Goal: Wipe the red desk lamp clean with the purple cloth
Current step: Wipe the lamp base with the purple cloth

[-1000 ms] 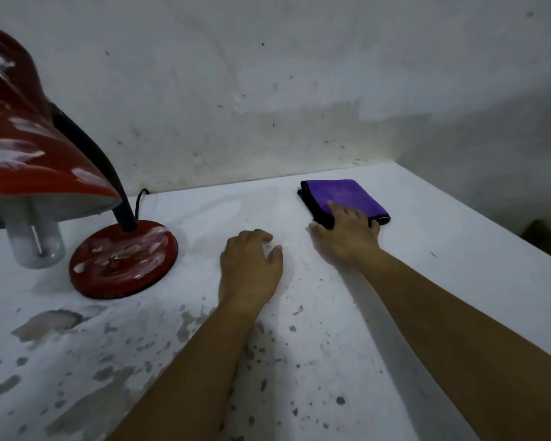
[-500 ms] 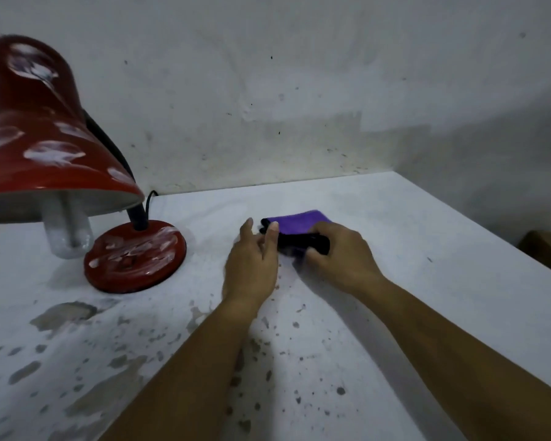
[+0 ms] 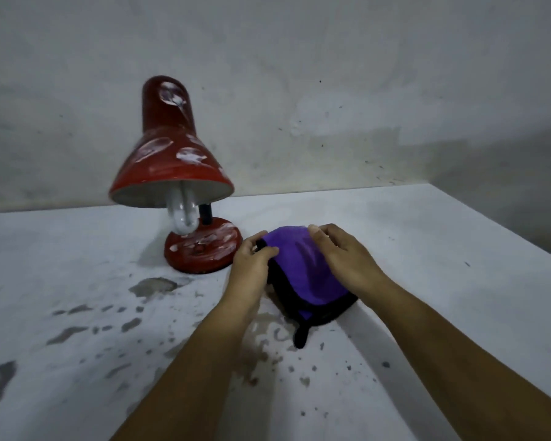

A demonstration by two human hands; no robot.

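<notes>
Between both sets of fingers: purple cloth [image 3: 303,268], black-edged, now lifted clear of the desk [image 3: 427,249] where half a second ago it lay folded flat. Left hand [image 3: 252,262] pinches its left edge; right hand [image 3: 344,256] grips over the top. Wiping not yet begun. Left of the fingers, near: red desk lamp [image 3: 169,160], upright, shade and base smeared white.

Stained white table [image 3: 77,313], scuffed wall [image 3: 331,74]

No legible text or labels.
</notes>
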